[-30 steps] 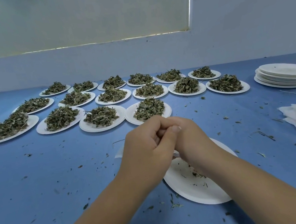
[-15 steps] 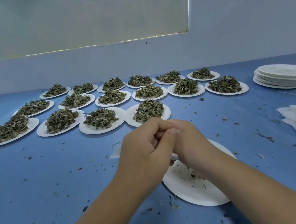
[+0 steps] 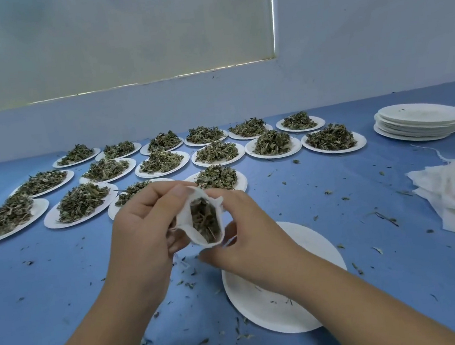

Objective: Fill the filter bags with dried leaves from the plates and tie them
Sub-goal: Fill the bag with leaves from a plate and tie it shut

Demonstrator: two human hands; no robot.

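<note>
Hands: formerly clasped together, now parted; left hand point(image 3: 143, 234) and right hand point(image 3: 251, 234) hold filter bag point(image 3: 198, 226) open, leaves point(image 3: 205, 221) showing.

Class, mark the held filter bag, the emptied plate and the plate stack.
filter bag point(image 3: 184, 223): head view, white left wall.
emptied plate point(image 3: 259, 308): head view, bare middle.
plate stack point(image 3: 420, 117): head view, top plate.

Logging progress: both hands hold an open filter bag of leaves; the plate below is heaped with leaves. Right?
No: the head view shows the plate nearly bare, only crumbs. Left hand and right hand do hold the open filter bag.
</note>
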